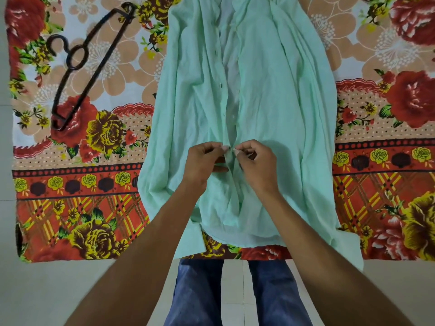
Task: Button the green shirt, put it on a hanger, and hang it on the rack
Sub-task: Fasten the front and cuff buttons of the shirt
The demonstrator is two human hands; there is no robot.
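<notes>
Blue-jeaned legs stand nearest. Left hand and right hand each have a pinching grip on the lower front edges of the pale green cotton shirt, spread on the floral sheet. Limp cloth could slip, mismatching button and hole. Dark curved hanger lies beyond, left.

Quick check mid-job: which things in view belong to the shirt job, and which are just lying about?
Job: green shirt, its front edges pinched by left hand and right hand; black hanger, untouched beside it.
Just there: floral sheet under both; pale floor.

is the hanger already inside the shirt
No, the hanger lies on the floral sheet, left of the green shirt and apart from it.
</notes>
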